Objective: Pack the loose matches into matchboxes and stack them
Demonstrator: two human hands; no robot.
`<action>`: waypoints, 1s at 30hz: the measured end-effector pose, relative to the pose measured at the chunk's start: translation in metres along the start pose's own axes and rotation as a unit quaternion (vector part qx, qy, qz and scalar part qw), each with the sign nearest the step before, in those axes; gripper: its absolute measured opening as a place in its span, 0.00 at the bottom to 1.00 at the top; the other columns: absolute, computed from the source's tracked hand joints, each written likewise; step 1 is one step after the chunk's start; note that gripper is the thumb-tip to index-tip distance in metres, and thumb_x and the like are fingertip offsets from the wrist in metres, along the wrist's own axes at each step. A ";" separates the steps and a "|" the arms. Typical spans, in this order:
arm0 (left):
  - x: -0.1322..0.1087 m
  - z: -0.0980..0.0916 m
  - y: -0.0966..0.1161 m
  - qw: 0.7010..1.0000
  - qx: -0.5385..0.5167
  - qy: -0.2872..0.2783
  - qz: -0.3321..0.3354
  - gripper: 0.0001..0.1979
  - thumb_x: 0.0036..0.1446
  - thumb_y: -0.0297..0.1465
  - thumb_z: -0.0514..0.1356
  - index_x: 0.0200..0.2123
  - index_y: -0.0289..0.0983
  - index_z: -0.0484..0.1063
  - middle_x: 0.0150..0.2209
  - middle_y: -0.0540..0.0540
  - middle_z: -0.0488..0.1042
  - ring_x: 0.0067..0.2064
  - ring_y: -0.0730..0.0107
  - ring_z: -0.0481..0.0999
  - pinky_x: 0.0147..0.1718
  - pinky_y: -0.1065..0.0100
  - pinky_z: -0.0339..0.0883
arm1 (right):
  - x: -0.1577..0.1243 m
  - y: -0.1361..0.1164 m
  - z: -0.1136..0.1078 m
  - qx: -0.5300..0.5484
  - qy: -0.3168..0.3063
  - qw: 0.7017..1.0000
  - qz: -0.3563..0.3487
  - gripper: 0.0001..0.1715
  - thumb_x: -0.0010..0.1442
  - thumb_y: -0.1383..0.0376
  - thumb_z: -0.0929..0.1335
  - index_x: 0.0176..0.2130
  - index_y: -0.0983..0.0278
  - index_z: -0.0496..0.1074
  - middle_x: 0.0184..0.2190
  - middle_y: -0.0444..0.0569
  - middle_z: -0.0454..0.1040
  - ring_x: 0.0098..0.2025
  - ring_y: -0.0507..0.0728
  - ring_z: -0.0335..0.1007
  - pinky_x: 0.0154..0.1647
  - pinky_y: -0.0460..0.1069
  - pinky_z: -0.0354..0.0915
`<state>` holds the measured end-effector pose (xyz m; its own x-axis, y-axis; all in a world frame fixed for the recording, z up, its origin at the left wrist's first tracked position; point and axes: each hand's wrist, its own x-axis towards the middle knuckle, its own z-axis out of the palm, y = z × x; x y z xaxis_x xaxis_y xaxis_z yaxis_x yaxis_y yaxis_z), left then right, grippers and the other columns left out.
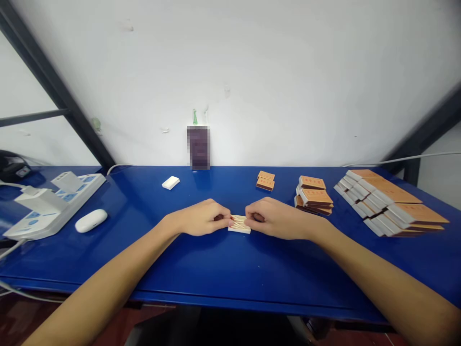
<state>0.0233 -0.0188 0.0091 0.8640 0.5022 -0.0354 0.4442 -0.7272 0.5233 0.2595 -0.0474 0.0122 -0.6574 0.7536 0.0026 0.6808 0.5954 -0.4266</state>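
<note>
A small white matchbox tray point(239, 231) lies on the blue table between my two hands, with several wooden matches point(238, 221) in it. At its left end my left hand point(209, 217) pinches the matches near some dark red heads. My right hand point(270, 217) has thumb and curled fingers closed at the tray's right end, against the other ends of the matches. The fingertips cover both ends of the tray. Behind my right hand lie orange-topped matchbox covers point(265, 180). Another white tray point(170, 182) sits farther back on the left.
Orange matchboxes point(314, 194) are piled right of my right hand, with larger stacks of matchboxes point(394, 199) at the far right. On the left are a white power strip point(84, 187) with chargers and a white earbud case point(91, 220). A blurred-out dark rectangle point(200, 148) stands against the wall.
</note>
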 end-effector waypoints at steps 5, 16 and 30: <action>0.003 0.002 0.002 0.998 0.055 0.023 0.002 0.20 0.69 0.39 0.48 0.27 0.36 0.66 0.23 0.52 0.66 0.24 0.75 0.62 0.25 0.69 0.54 | 0.000 0.005 0.002 -0.017 0.038 0.999 -0.022 0.15 0.66 0.60 0.62 0.27 0.62 0.64 0.24 0.42 0.67 0.27 0.51 0.59 0.29 0.48 0.52; -0.056 -0.054 -0.101 0.828 0.305 0.217 -0.417 0.32 0.61 0.47 0.51 0.61 0.32 0.63 0.54 0.28 0.66 0.56 0.35 0.66 0.49 0.43 0.63 | -0.001 -0.006 0.019 0.002 0.030 0.996 -0.083 0.22 0.63 0.59 0.67 0.55 0.60 0.72 0.50 0.53 0.72 0.51 0.60 0.69 0.52 0.55 0.66; 0.003 0.003 -0.008 0.991 0.059 0.104 -0.052 0.18 0.58 0.40 0.63 0.50 0.41 0.74 0.41 0.46 0.73 0.40 0.65 0.72 0.40 0.66 0.64 | 0.018 0.027 0.027 0.037 0.202 0.978 -0.046 0.11 0.60 0.66 0.69 0.43 0.61 0.77 0.48 0.51 0.78 0.50 0.58 0.73 0.53 0.54 0.66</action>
<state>0.0229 -0.0126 0.0022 0.7498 0.6541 0.0996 0.5633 -0.7101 0.4224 0.2569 -0.0256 -0.0238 -0.5230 0.7557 0.3942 0.5905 0.6548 -0.4718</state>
